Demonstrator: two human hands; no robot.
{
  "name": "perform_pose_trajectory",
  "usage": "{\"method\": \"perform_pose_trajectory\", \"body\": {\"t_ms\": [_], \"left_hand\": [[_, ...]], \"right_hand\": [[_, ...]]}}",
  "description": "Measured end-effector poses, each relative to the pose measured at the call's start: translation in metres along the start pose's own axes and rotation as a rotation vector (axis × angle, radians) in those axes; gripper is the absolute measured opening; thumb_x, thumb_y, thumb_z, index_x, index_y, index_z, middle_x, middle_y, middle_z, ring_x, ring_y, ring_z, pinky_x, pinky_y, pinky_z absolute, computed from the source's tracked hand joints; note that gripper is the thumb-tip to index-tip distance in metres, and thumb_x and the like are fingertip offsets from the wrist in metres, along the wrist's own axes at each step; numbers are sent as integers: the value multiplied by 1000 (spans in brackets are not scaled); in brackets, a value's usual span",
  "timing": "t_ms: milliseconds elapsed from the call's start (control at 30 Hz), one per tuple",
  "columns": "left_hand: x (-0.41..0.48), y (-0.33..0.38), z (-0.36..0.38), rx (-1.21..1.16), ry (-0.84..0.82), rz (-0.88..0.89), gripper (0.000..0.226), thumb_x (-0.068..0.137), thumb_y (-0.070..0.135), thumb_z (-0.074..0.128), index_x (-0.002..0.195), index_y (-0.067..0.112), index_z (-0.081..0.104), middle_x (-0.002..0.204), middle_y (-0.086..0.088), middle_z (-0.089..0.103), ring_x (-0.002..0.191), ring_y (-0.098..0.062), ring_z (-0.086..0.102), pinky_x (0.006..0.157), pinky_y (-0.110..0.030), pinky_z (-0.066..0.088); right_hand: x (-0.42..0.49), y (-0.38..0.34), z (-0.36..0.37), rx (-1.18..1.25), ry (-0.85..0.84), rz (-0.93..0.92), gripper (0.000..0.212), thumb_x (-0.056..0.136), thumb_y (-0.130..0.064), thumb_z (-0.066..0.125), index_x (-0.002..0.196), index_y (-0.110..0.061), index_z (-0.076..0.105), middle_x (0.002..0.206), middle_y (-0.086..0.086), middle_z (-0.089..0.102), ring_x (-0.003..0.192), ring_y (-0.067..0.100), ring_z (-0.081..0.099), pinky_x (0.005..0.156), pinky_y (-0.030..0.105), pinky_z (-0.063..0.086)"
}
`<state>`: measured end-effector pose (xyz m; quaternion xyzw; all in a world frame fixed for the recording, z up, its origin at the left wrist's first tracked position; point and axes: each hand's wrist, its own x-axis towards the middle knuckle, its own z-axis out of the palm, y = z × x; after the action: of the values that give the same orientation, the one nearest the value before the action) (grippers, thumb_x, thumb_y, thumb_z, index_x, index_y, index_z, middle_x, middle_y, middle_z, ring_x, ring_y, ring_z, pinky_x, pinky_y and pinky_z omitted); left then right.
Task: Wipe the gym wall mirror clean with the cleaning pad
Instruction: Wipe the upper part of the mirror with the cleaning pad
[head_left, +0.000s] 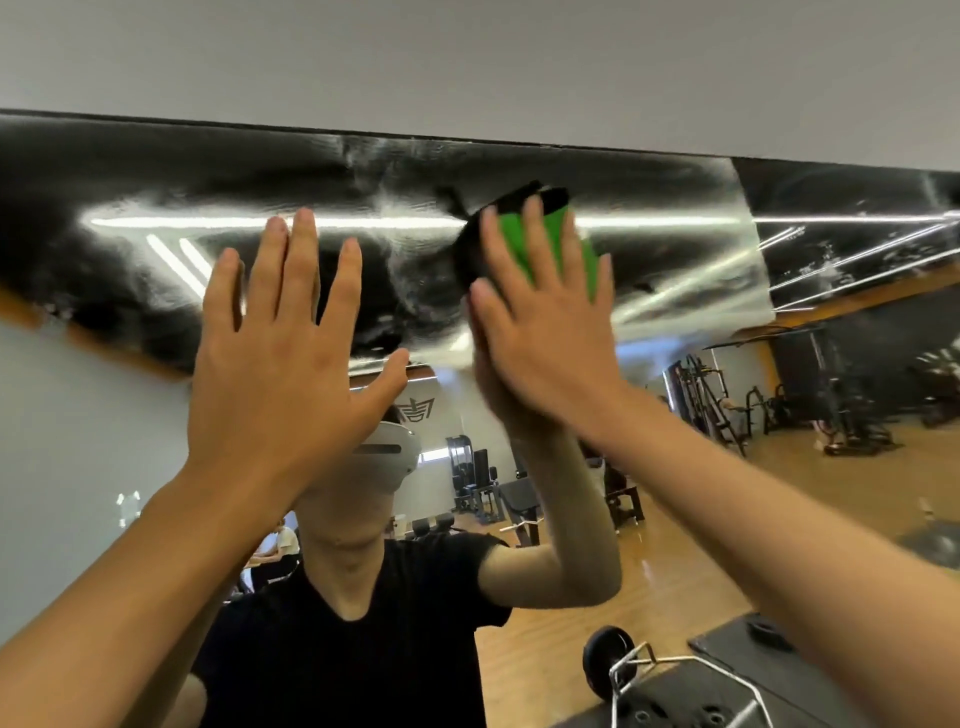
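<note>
Currently wiping is under way: the right hand (540, 332), fingers straight, presses the cleaning pad (524, 234) flat against the mirror (156, 182) near its top edge; left hand (280, 343) spread wide, holds nothing. Next, sweep across the remaining streaks

The mirror (675, 249) is glossy glass, smeared up top; the green pad (545, 244) looks like soft cloth.

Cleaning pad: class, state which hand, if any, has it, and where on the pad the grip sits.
The right hand presses the cleaning pad to the mirror, straight fingers across its green back. The left hand holds nothing.
</note>
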<state>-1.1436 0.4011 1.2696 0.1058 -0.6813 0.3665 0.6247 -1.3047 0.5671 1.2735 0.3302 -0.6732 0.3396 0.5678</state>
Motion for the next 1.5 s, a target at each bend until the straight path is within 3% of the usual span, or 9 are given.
{"method": "perform_pose_trajectory", "body": {"t_ms": [133,333,467,633,733,967,1200,1367,1500], "left_hand": [[-1,0,0,-3,6,4,89,100,68,26,166,8,27,173,-25,16,162,-37,10,129,-61,12],[0,1,0,24,-16,-2,90,100,69,22,168,10,22,174,-24,12,163,-37,7,129,-61,11],[0,2,1,19,-16,-10,91,100,70,21,168,10,21,174,-24,10,163,-37,6,129,-60,10],[-1,1,0,-2,-4,-11,91,100,70,20,168,10,21,174,-23,9,163,-37,6,130,-59,9],[-1,1,1,-21,0,-9,91,99,70,20,168,11,22,175,-23,9,163,-36,6,130,-58,9],[0,1,-1,-29,-24,-10,92,99,71,14,168,10,21,174,-24,9,163,-36,6,130,-59,8],[3,10,-13,-87,-93,-94,93,95,69,28,166,10,26,173,-25,12,162,-38,6,129,-61,5],[35,101,-32,-204,-10,9,89,95,65,31,169,16,21,175,-20,12,163,-33,2,129,-49,-8],[58,191,-12,-254,16,137,86,97,62,34,167,14,27,172,-20,23,162,-32,14,131,-49,4]], "right_hand": [[-32,25,-1,-19,-19,-133,61,105,-59,12,163,-44,2,174,-4,-6,160,21,-14,128,52,-7],[-11,141,-19,-14,29,281,65,105,-62,14,165,-40,3,174,-1,-4,160,23,-10,127,62,5],[-9,109,-15,83,82,448,63,107,-58,19,165,-41,2,174,-4,-6,160,25,-12,126,63,-1],[-50,-3,6,-4,-10,20,63,105,-60,13,164,-44,-3,172,-9,-16,158,22,-20,127,56,-8],[-62,10,6,-23,-21,-176,60,107,-60,15,163,-45,3,174,-6,-5,160,22,-13,128,58,0],[-37,182,-18,4,38,409,64,102,-70,6,162,-48,1,174,-6,-4,160,20,-10,127,62,10],[-41,177,-21,7,30,393,63,108,-57,18,165,-38,0,175,-2,-5,160,24,-11,128,59,1],[-43,180,-22,44,19,375,65,106,-63,18,164,-42,-5,173,-6,-13,159,22,-16,127,58,-3],[-49,182,-20,89,34,301,65,108,-60,21,164,-43,-7,173,-6,-16,158,21,-22,127,55,-8]]}}
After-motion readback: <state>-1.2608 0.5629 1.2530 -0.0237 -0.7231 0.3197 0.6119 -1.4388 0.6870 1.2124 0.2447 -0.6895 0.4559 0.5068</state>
